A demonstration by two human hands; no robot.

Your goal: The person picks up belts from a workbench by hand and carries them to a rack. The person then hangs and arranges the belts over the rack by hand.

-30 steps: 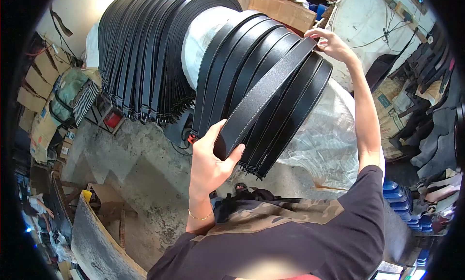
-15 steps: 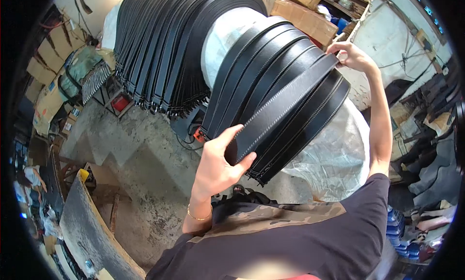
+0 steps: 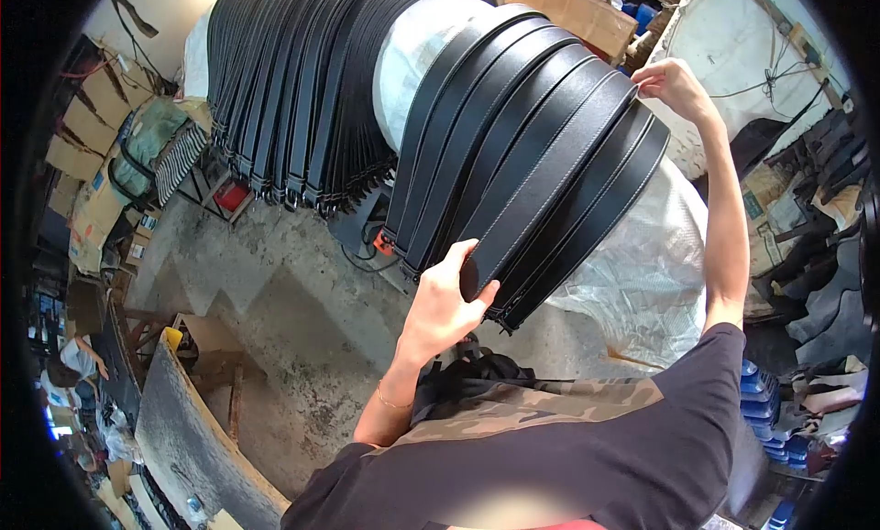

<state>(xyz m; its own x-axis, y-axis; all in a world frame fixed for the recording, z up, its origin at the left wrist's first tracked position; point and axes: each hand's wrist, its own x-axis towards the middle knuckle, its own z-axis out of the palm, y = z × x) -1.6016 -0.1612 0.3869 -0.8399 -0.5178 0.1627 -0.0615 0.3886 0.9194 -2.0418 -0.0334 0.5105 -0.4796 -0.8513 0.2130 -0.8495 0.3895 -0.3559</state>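
Several black straps with pale edge stitching drape over a large roll wrapped in translucent plastic (image 3: 632, 283). My left hand (image 3: 446, 303) grips the rounded lower end of one black strap (image 3: 550, 177) between thumb and fingers. At the upper right, my right hand (image 3: 674, 86) pinches that strap's edge near the top of the roll. The strap lies along the others, close against them. Beside it on the left hangs a much larger bunch of black straps (image 3: 293, 90), with small dark pieces at their lower ends.
Cardboard boxes (image 3: 573, 17) stand behind the roll. An orange object (image 3: 382, 243) with a cable is below the straps. A curved board (image 3: 197, 429) stands at lower left, near another person (image 3: 69, 365). Blue stacked items (image 3: 761, 402) and dark sheets (image 3: 825, 301) are at right.
The held strap has come down from a raised, slanting position to lie along the others. My left hand has moved right with its end. The head view has shifted.
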